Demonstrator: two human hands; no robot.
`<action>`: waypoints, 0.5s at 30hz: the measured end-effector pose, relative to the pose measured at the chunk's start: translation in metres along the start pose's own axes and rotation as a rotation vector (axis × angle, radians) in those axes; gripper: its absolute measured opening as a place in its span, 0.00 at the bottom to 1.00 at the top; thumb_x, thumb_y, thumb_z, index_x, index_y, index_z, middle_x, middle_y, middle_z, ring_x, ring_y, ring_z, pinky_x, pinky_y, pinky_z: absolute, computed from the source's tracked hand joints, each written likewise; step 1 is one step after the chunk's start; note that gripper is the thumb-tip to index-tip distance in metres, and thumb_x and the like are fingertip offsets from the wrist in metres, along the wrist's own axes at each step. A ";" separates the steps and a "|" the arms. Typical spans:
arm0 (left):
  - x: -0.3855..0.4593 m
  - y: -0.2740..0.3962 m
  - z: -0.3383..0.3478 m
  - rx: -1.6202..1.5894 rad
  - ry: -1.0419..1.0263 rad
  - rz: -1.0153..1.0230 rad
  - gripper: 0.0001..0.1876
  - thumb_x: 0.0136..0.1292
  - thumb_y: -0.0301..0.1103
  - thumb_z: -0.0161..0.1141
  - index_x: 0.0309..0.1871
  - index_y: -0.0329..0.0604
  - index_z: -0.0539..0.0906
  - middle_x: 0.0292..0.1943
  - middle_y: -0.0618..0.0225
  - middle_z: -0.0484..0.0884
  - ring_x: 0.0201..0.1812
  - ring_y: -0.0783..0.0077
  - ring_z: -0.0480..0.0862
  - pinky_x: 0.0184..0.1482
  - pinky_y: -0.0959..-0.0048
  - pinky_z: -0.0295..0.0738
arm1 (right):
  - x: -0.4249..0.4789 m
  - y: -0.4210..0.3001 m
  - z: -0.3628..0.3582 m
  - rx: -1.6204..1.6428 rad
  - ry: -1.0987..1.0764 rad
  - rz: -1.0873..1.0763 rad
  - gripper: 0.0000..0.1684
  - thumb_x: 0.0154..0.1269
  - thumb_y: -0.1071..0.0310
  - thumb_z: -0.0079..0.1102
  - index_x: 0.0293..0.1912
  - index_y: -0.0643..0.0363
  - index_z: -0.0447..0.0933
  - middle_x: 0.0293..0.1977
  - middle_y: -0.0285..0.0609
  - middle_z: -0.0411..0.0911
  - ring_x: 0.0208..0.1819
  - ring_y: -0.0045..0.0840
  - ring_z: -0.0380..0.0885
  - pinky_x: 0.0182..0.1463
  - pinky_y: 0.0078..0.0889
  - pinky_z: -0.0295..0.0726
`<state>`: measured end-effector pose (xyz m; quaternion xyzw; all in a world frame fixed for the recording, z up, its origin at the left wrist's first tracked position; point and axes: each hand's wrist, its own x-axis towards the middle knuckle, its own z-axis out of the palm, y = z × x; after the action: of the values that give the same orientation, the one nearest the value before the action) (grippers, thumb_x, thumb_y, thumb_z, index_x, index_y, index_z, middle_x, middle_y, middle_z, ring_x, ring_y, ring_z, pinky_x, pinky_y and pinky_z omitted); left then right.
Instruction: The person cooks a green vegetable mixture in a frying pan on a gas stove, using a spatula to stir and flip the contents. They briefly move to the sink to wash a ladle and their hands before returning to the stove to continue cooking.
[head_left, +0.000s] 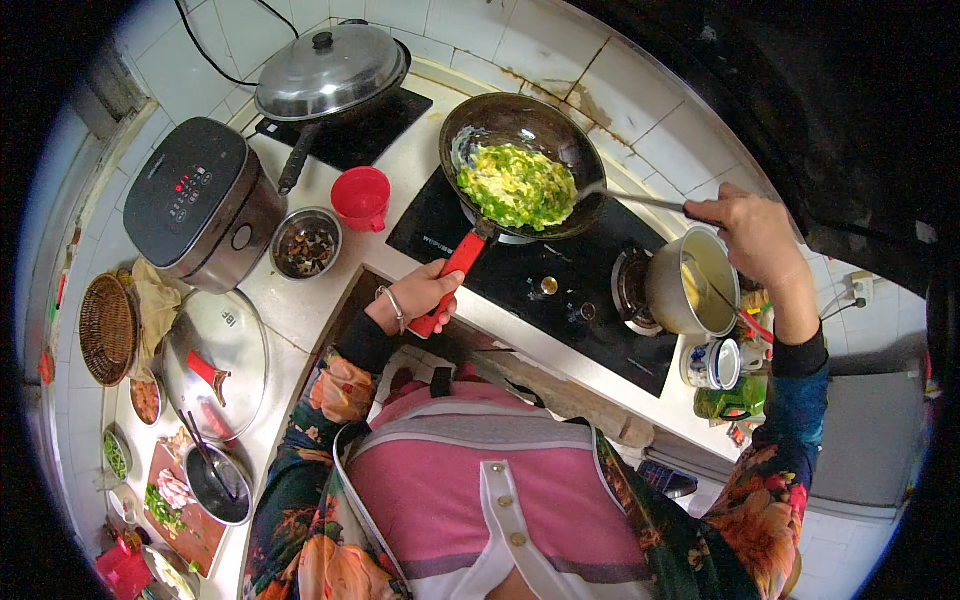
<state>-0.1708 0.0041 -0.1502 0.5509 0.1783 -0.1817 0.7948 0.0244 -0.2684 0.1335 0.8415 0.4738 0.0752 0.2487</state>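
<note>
My left hand (420, 298) grips the red handle (463, 259) of a dark wok (525, 112), which sits over a burner of the black glass gas hob (517, 274). In the wok lies a green and yellow mixture (517, 186) that looks like egg with chopped greens. My right hand (754, 232) holds a metal spatula (637, 199) by its handle. The spatula's head reaches the right edge of the mixture, and its tip is partly hidden there. Below the right hand, a deep metal pot (694, 281) with a utensil in it stands by the second burner.
To the left are a lidded pan (330, 71) on an induction plate, a rice cooker (202, 202), a red cup (361, 198) and a metal bowl (306, 244). A glass lid (217, 360) and a cutting board (202, 544) with chopped food lie lower left. A patterned jar (709, 364) stands right.
</note>
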 end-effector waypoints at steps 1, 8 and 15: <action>0.000 0.000 0.000 0.001 0.001 0.001 0.12 0.73 0.42 0.47 0.48 0.43 0.65 0.22 0.67 0.73 0.17 0.75 0.73 0.17 0.74 0.72 | 0.000 -0.007 0.001 0.003 -0.020 -0.012 0.28 0.48 0.79 0.59 0.49 0.43 0.81 0.33 0.41 0.77 0.37 0.39 0.79 0.38 0.40 0.77; 0.003 -0.004 -0.003 0.009 -0.006 0.013 0.13 0.73 0.42 0.48 0.49 0.42 0.65 0.23 0.66 0.73 0.18 0.74 0.74 0.18 0.73 0.73 | 0.051 -0.044 0.062 0.179 -0.079 0.034 0.32 0.47 0.80 0.58 0.55 0.50 0.77 0.38 0.52 0.79 0.44 0.47 0.78 0.45 0.43 0.79; -0.001 -0.003 -0.005 0.009 0.006 -0.002 0.12 0.73 0.43 0.48 0.48 0.46 0.65 0.24 0.69 0.73 0.19 0.76 0.73 0.18 0.75 0.72 | 0.083 0.032 0.049 0.727 -0.391 0.449 0.18 0.60 0.71 0.48 0.48 0.55 0.81 0.24 0.41 0.81 0.16 0.20 0.74 0.16 0.28 0.73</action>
<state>-0.1735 0.0079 -0.1534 0.5550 0.1806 -0.1816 0.7914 0.1114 -0.2296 0.0980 0.9541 0.2199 -0.2035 0.0000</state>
